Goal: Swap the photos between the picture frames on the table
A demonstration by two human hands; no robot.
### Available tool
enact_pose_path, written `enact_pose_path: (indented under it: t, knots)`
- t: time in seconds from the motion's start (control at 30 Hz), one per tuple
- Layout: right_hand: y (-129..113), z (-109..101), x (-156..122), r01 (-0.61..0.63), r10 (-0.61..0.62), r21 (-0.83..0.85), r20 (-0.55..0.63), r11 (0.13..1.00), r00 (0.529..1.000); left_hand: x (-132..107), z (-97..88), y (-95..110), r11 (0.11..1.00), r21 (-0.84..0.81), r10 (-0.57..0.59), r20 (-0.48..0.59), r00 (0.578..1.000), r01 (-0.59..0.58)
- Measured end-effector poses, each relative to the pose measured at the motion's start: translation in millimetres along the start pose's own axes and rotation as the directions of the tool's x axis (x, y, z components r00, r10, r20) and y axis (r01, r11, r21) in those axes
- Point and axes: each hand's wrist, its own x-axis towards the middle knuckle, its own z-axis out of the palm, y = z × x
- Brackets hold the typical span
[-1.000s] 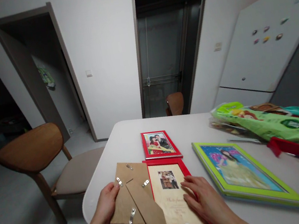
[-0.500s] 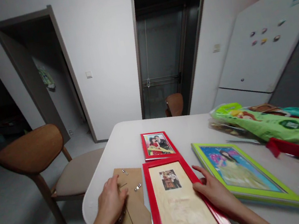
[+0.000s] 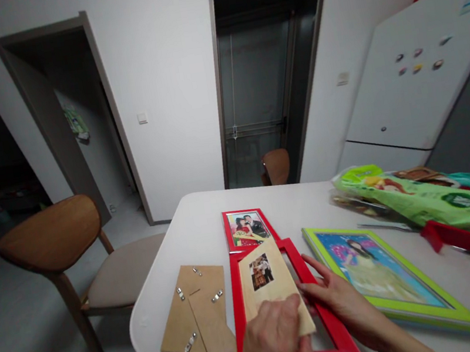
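A red picture frame point(image 3: 295, 257) lies on the white table point(image 3: 206, 222) in front of me. My left hand point(image 3: 275, 345) is closed on the lower edge of the beige photo card point(image 3: 269, 280) and tilts it up out of the frame. My right hand point(image 3: 339, 299) rests on the frame's right rail with fingers stretched out. The brown backing board point(image 3: 197, 316) with metal clips lies flat to the left of the frame, untouched.
A small red framed photo point(image 3: 247, 227) lies farther back. A green framed picture point(image 3: 380, 275) lies to the right, with green bags point(image 3: 421, 197) and clutter beyond. A wooden chair point(image 3: 69, 256) stands left of the table. A white fridge point(image 3: 417, 87) is at right.
My left hand let go of the backing board, moved right and took hold of the photo card, lifting it from the frame. My right hand stayed on the frame's right side.
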Motion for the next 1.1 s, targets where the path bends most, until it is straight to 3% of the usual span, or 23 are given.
enact_pose_path:
  t: [0.1, 0.17, 0.27, 0.37, 0.47, 0.7, 0.8, 0.87, 0.93, 1.0, 1.1]
  knots:
    - [14, -12, 15, 0.063, -0.094, -0.363, -0.068, 0.929, 0.993, -10, -21.5, -10, 0.988, -0.022, -0.155, -0.186, 0.970, 0.154]
    - [20, -19, 21, 0.087, -0.165, -0.601, -0.077, 0.795, 0.983, -20, -37.1, -19, 0.940, -0.076, -0.341, -0.251, 0.906, 0.333]
    - [27, -21, 24, 0.116, -0.260, -0.815, -0.045, 0.568, 0.964, -38, -53.6, -37, 0.813, -0.181, -0.582, -0.228, 0.780, 0.554]
    - [33, -18, 24, 0.140, -0.300, -0.910, 0.018, 0.391, 0.954, -56, -57.6, -53, 0.724, -0.171, -0.689, -0.124, 0.714, 0.669]
    - [37, -14, 23, 0.136, -0.296, -0.953, 0.053, 0.270, 0.954, -67, -54.7, -61, 0.706, -0.035, -0.708, -0.042, 0.705, 0.708]
    - [47, -15, 26, 0.180, -0.379, -0.972, 0.112, 0.151, 0.919, -70, -53.4, -61, 0.742, 0.315, -0.619, -0.018, 0.786, 0.591]
    - [47, -16, 26, 0.197, -0.433, -0.967, 0.111, 0.160, 0.895, -69, -53.5, -62, 0.736, 0.365, -0.606, -0.020, 0.795, 0.571]
    - [45, -12, 25, 0.228, -0.483, -0.949, 0.098, 0.218, 0.870, -68, -52.6, -63, 0.739, 0.377, -0.595, -0.024, 0.804, 0.559]
    - [42, -1, 23, 0.280, -0.479, -0.887, 0.078, 0.368, 0.874, -66, -50.7, -62, 0.754, 0.364, -0.580, -0.022, 0.814, 0.547]
    - [41, 15, 22, 0.296, -0.381, -0.748, 0.063, 0.594, 0.923, -65, -47.4, -60, 0.780, 0.329, -0.562, -0.006, 0.827, 0.533]
    - [43, 43, 21, 0.176, -0.169, -0.437, 0.057, 0.882, 0.984, -61, -39.7, -53, 0.841, 0.246, -0.510, 0.067, 0.857, 0.481]
